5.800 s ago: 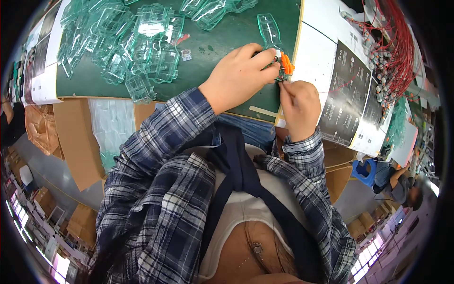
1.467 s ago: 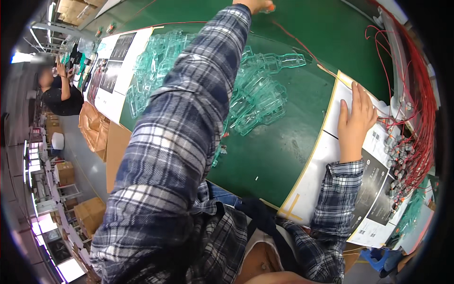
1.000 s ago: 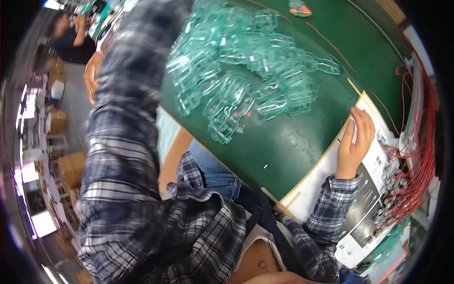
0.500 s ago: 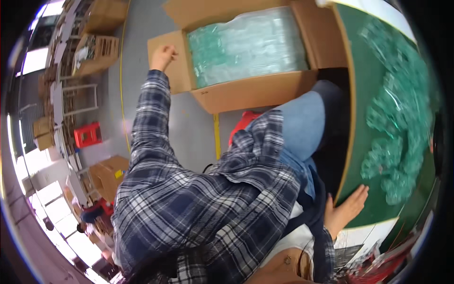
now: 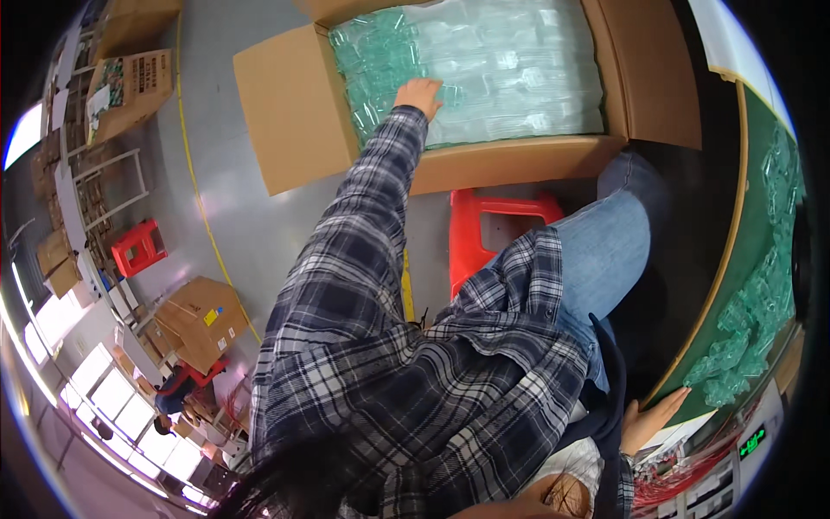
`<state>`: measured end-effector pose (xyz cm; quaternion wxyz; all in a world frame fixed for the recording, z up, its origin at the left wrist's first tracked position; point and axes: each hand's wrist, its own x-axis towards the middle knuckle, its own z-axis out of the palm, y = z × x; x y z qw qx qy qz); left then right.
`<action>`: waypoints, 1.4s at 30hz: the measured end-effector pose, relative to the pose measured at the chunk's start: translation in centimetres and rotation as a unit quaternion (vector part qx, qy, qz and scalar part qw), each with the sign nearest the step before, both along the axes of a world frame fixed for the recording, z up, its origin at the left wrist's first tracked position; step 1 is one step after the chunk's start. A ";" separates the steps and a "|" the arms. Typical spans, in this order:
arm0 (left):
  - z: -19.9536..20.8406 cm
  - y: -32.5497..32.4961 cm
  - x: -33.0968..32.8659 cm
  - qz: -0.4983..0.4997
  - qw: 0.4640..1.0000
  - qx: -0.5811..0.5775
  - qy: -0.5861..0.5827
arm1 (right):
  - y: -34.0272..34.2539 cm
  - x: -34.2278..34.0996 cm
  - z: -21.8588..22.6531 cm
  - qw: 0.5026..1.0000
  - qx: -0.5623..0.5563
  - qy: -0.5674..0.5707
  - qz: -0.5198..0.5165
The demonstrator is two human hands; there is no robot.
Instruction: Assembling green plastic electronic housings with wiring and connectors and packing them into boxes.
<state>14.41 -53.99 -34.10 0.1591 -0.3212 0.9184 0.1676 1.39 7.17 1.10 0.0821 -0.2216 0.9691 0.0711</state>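
Closest to me, my right grip (image 5: 653,422) lies open with fingers stretched out at the near edge of the green worktop (image 5: 739,268), not holding anything that I can see. The heap of see-through green moulded plastic shells (image 5: 748,333) is further along that same worktop, well apart from it. Off to my left there's a red plastic stool (image 5: 467,233), then the big open brown cardboard box (image 5: 527,162) just past it. Big change: half a second ago my left grip (image 5: 420,97) was out over the side flap, now it's inside the box, right on the loose-looking green plastic shells (image 5: 372,60). So I'd say those are properly within reach now. Fingers are bent, but honestly can't tell if they're pinching one. Paler clear plastic stacks (image 5: 510,69) sit just right of them. Way back on the floor: a closed brown carton (image 5: 199,324)
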 end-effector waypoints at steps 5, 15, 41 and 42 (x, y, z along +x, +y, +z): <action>-2.0 1.4 -2.8 -0.041 0.995 -0.082 -0.031 | -0.5 0.2 0.4 1.000 0.010 0.012 -0.008; 0.3 1.8 3.0 0.043 0.995 -0.030 0.082 | 0.9 0.6 2.1 0.999 0.013 0.025 -0.019; -1.3 -2.3 2.6 0.088 0.995 0.051 -0.024 | 0.8 0.5 0.9 0.996 0.036 0.079 -0.033; -0.9 -3.7 2.2 0.087 0.995 0.051 -0.022 | 0.7 0.5 0.9 0.995 0.036 0.081 -0.034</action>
